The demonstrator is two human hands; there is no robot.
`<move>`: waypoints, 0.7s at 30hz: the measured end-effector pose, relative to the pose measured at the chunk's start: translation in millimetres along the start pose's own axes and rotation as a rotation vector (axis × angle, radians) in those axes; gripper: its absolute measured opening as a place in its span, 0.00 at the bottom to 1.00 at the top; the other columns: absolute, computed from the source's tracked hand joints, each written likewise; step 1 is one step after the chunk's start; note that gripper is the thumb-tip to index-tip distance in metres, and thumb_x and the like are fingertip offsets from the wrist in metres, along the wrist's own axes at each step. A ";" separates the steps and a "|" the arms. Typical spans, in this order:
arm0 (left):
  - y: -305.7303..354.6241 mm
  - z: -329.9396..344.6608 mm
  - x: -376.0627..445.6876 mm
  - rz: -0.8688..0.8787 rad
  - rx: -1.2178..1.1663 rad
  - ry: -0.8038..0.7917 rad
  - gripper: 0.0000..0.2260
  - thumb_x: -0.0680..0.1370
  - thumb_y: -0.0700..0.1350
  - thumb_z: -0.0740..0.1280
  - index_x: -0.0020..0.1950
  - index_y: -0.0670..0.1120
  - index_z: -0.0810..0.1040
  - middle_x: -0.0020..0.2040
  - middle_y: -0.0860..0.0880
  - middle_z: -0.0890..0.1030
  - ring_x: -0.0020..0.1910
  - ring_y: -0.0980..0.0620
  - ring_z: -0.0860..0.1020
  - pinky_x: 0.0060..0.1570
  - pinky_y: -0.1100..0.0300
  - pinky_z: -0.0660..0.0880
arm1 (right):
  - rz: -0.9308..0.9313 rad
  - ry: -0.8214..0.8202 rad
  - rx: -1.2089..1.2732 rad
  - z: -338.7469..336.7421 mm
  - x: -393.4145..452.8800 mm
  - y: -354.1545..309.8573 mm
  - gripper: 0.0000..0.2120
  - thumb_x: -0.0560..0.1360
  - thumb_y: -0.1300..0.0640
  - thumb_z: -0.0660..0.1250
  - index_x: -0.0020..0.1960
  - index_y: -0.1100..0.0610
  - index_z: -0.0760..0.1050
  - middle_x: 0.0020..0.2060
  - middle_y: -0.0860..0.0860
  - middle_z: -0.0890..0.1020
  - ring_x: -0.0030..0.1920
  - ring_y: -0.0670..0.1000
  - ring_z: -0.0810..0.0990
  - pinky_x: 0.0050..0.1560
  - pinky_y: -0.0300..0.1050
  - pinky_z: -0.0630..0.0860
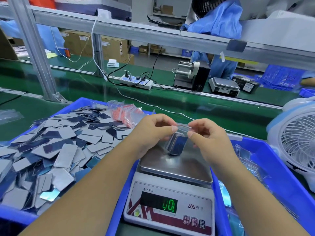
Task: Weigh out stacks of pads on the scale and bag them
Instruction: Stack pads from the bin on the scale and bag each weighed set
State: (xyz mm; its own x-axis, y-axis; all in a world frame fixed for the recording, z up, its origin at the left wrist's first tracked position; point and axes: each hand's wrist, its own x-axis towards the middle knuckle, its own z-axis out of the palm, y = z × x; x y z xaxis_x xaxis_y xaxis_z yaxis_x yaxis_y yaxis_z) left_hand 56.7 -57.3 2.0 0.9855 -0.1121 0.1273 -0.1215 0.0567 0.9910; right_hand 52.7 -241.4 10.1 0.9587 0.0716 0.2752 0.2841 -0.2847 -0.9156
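Above the steel pan of the digital scale (175, 169), both hands hold a small clear zip bag (177, 142) with a stack of dark pads inside. My left hand (153, 132) pinches the bag's top edge on the left, and my right hand (204, 133) pinches it on the right. The bag hangs down with its lower end near the pan. Green digits glow on the scale's display (168, 205). A blue tray (95, 106) on the left is heaped with several loose grey and dark blue pads (56, 150).
A bundle of empty red-striped zip bags (124, 113) lies at the left tray's far edge. A blue bin (279, 178) on the right holds filled bags. A white desk fan (296, 142) stands far right. Cables, a power strip (136, 81) and a second scale (225, 86) sit beyond.
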 end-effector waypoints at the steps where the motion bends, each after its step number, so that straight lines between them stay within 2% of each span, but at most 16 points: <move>1: -0.2 -0.3 0.5 -0.014 -0.011 -0.001 0.09 0.76 0.36 0.72 0.40 0.49 0.82 0.35 0.56 0.81 0.37 0.58 0.79 0.43 0.62 0.80 | 0.005 0.004 0.014 -0.5 0.6 0.3 0.11 0.73 0.65 0.71 0.45 0.49 0.80 0.36 0.45 0.82 0.38 0.46 0.78 0.44 0.50 0.78; 5: -0.8 -4.1 2.9 -0.096 -0.083 -0.027 0.10 0.75 0.35 0.72 0.38 0.49 0.83 0.36 0.51 0.81 0.37 0.54 0.80 0.44 0.61 0.80 | 0.018 0.002 0.080 -2.4 1.1 2.2 0.10 0.73 0.66 0.72 0.45 0.51 0.79 0.33 0.43 0.81 0.36 0.43 0.78 0.41 0.43 0.75; 8: -1.3 -8.1 4.4 -0.134 -0.110 -0.038 0.12 0.75 0.34 0.72 0.35 0.48 0.84 0.38 0.48 0.82 0.40 0.52 0.81 0.45 0.60 0.81 | -0.011 0.016 0.107 -1.8 1.7 2.5 0.11 0.73 0.66 0.72 0.43 0.50 0.77 0.33 0.45 0.81 0.35 0.45 0.77 0.40 0.44 0.74; 12: -0.9 -9.7 4.9 -0.129 -0.129 -0.063 0.13 0.76 0.34 0.71 0.34 0.48 0.84 0.38 0.48 0.82 0.42 0.50 0.82 0.48 0.59 0.81 | -0.074 0.001 0.054 -2.8 2.4 1.4 0.16 0.73 0.65 0.71 0.38 0.45 0.74 0.36 0.50 0.80 0.36 0.47 0.76 0.40 0.49 0.75; 14: -0.9 -9.2 4.9 -0.126 -0.136 -0.068 0.12 0.76 0.33 0.70 0.36 0.47 0.83 0.38 0.48 0.81 0.42 0.51 0.81 0.49 0.58 0.81 | -0.079 -0.016 0.056 -2.3 2.6 2.4 0.15 0.74 0.65 0.71 0.39 0.46 0.74 0.35 0.48 0.80 0.36 0.47 0.76 0.41 0.51 0.74; 17: -1.2 -8.7 4.7 -0.140 -0.134 -0.057 0.08 0.77 0.34 0.70 0.40 0.44 0.81 0.38 0.49 0.81 0.41 0.51 0.80 0.50 0.58 0.81 | -0.055 -0.038 0.086 -0.3 2.4 4.9 0.12 0.74 0.66 0.71 0.42 0.49 0.75 0.34 0.43 0.79 0.37 0.47 0.76 0.42 0.48 0.74; 21: -0.4 -9.9 5.3 -0.184 -0.153 -0.060 0.05 0.76 0.35 0.71 0.42 0.43 0.81 0.38 0.48 0.82 0.40 0.52 0.82 0.49 0.58 0.81 | -0.011 -0.011 0.110 -0.6 2.4 5.5 0.11 0.74 0.66 0.71 0.43 0.52 0.75 0.31 0.44 0.79 0.35 0.47 0.75 0.41 0.46 0.74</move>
State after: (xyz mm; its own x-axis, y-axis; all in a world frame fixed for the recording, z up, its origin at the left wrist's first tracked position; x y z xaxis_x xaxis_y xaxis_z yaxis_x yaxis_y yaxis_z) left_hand 63.1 -48.1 2.0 0.9800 -0.1930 -0.0477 0.0830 0.1792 0.9803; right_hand 56.6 -243.3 5.9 0.9553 0.0845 0.2832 0.2941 -0.1773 -0.9392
